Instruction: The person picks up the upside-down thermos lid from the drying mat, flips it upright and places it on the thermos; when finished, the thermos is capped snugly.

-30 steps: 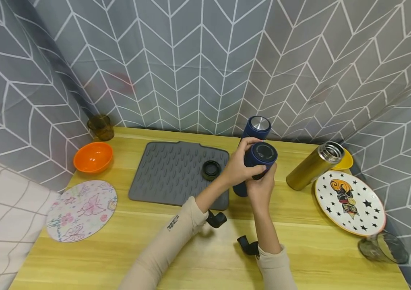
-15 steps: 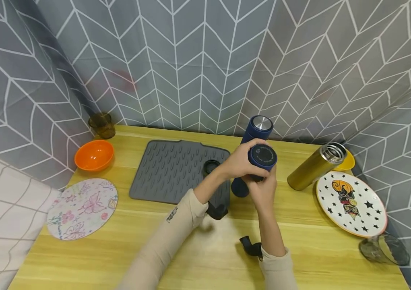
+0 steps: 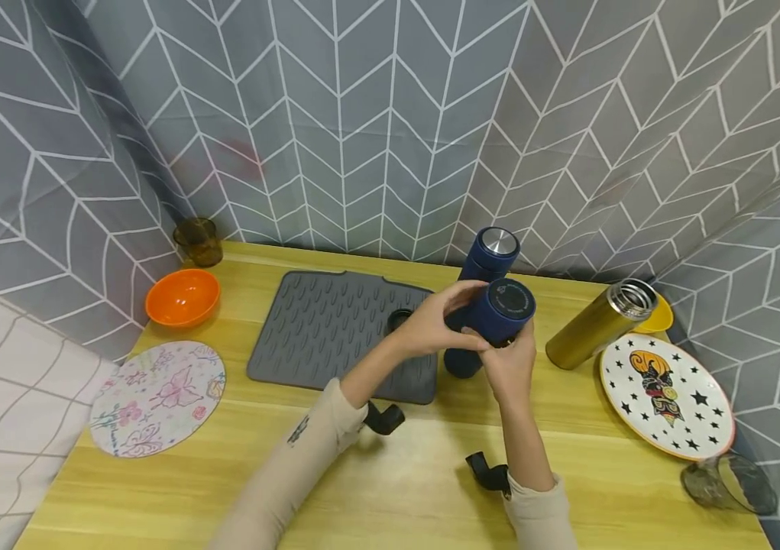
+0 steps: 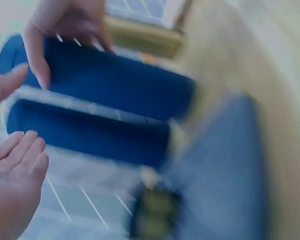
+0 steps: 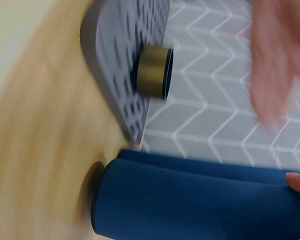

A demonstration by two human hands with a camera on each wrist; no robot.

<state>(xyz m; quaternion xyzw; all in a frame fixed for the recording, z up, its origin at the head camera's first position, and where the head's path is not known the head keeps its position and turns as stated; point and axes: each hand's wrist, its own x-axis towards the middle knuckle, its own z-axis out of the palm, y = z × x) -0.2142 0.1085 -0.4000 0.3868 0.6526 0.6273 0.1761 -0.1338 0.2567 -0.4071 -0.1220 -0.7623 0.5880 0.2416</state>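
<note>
Right hand (image 3: pixel 509 367): I see it remotely, gripping a navy flask (image 3: pixel 489 319), black-disc end up, before a silver-capped flask (image 3: pixel 484 262) on the desk (image 3: pixel 424 489). Left hand (image 3: pixel 436 327): fingers extended, beside the navy flask.

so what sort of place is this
Probably a tabletop set up for demonstrations rather than a working kitchen: a chevron-patterned curtain hangs close behind the wood-grain table, where an orange bowl sits.

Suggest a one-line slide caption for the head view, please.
A right hand grips a black-ended blue bottle, left hand close by, with a silver-topped blue bottle behind.
</note>
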